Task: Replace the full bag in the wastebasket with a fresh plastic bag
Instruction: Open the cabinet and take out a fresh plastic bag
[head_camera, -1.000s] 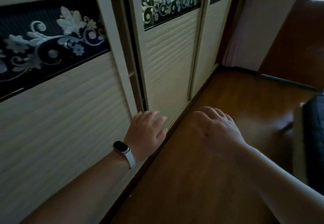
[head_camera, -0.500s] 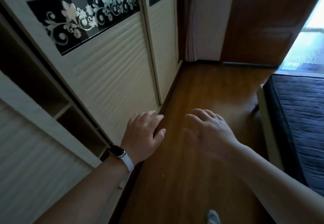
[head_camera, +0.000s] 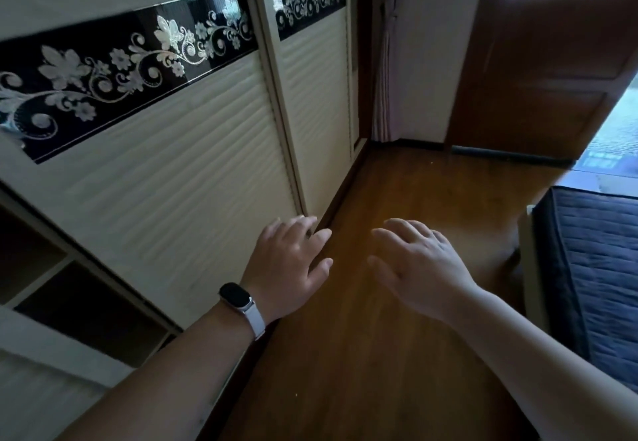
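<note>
Compared with 1 second ago, the view has turned to the right along the wardrobe doors (head_camera: pixel 172 171). Then they filled nearly all the frame. Now the wooden floor (head_camera: pixel 397 371) runs through the middle, a dark quilted bed (head_camera: pixel 593 268) stands at the right edge, and a brown door (head_camera: pixel 538 71) with daylight beside it shows at the upper right. The 2 hands have kept their pose through this turn. The left hand (head_camera: pixel 290 268), with a wrist band (head_camera: pixel 241 301), is at the lower centre in front of the foot of the wardrobe; I cannot tell if it touches it. The right hand (head_camera: pixel 421 268) is just beside it, over the floor. Both have the fingers released and lightly spread, and they grasp nothing. I judge that the person is moving through the room and searching, so the task is only at its start. The wastebasket is not in view anywhere, and neither the full bag nor a fresh plastic bag can be seen. The open shelves (head_camera: pixel 51 285) at the lower left are too dark to show any contents, and the bed is cut off by the frame.
</note>
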A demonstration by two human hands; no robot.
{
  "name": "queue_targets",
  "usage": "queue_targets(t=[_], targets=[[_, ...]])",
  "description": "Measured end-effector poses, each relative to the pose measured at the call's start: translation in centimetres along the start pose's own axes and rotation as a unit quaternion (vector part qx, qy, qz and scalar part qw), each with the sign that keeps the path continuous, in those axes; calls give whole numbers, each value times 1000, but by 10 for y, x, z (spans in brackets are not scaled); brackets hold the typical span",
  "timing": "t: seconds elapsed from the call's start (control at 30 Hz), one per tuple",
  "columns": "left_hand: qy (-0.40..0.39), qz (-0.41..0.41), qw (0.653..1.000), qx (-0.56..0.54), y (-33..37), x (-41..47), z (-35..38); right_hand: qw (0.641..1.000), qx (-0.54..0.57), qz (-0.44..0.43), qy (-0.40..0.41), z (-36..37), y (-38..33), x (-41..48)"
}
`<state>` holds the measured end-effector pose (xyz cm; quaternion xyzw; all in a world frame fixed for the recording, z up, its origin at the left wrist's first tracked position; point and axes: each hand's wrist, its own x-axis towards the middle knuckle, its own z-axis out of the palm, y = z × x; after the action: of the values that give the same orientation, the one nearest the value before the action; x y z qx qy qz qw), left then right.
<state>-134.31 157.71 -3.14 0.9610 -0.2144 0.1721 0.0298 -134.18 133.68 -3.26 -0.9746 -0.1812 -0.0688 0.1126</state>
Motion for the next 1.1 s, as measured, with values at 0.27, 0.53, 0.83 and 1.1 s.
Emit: queue_targets(t=[0.27, 0.53, 0.83, 1.1], targets=[[1, 18, 999, -30, -39, 88, 58, 1000, -15, 23, 2, 12, 49, 78], [27, 59, 996, -58, -115, 225, 104, 994, -77, 69, 22, 5, 87, 207], [33, 57, 996, -62, -204, 330, 132, 992, -89, 84, 30, 18, 99, 341], [26, 9, 999, -22, -244, 395, 159, 997, -54, 43, 23, 38, 139, 440]])
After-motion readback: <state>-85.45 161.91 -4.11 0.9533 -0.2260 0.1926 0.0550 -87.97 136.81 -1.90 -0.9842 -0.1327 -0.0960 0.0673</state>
